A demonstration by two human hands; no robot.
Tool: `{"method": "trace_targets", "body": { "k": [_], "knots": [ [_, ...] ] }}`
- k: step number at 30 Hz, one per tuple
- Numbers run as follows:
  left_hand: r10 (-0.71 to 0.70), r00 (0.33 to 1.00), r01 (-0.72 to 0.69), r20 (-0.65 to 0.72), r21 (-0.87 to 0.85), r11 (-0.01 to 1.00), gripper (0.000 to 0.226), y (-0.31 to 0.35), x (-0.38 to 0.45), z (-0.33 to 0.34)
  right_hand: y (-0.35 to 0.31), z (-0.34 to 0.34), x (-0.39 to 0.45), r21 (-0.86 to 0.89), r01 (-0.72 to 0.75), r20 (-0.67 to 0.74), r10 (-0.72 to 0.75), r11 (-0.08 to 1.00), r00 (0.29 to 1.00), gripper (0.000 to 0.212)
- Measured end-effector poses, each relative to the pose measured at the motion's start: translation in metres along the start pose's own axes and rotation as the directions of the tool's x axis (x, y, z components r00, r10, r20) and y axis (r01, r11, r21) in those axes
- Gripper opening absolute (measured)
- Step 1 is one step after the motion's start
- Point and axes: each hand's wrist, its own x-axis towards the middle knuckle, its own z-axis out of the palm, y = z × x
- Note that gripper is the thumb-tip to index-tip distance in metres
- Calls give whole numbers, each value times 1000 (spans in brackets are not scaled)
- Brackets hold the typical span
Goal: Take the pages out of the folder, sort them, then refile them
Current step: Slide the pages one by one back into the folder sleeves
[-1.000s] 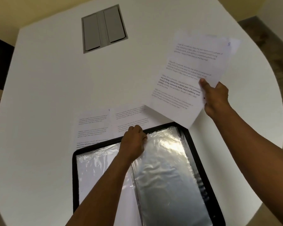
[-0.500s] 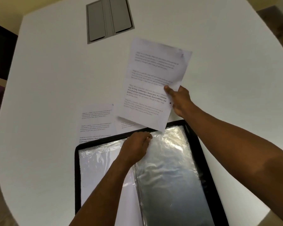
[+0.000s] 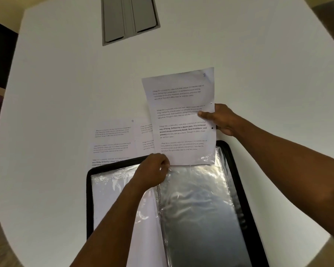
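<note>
A black folder (image 3: 89, 199) lies open near the table's front edge, its clear plastic sleeves (image 3: 197, 209) showing. My right hand (image 3: 222, 120) pinches a printed page (image 3: 181, 120) by its right edge, holding it upright with its bottom edge at the top of the right-hand sleeve. My left hand (image 3: 152, 172) grips the top edge of that sleeve near the folder's spine, fingers curled. Two more printed pages (image 3: 112, 139) lie flat on the table just beyond the folder, partly covered by it and by the held page.
The white table (image 3: 56, 93) has a rounded edge. A grey cable hatch (image 3: 129, 18) is set into it at the far middle. Floor shows at the top right corner, and dark furniture stands to the left.
My right hand has brought the page from up on the right down and leftward to the top of the right sleeve. My left hand has stayed at the sleeve's top edge.
</note>
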Motion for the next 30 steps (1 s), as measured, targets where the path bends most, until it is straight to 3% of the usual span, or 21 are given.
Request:
{"method": "trace_targets", "body": {
  "k": [4,7,18,22,27,30],
  "knots": [
    [-9,1000,10,13,-103,995,9,5,3,-7,-3,5,6,-86,-39,86,46,996,995,51],
    [-16,999,19,29,-101,995,9,2,4,-9,-7,2,12,-148,-32,69,43,988,997,38],
    [-34,998,36,59,-29,999,10,6,14,-9,-1,6,22,-198,-164,125,191,966,974,48],
    [-58,998,60,36,-67,996,8,3,17,-6,3,6,18,-408,-219,183,315,886,931,40],
    [-84,995,94,54,-230,969,7,5,16,0,4,-1,4,-530,-235,269,425,814,864,26],
    [-57,996,72,73,-235,969,5,13,18,6,6,-2,1,-637,-225,306,509,738,804,37]
  ]
}}
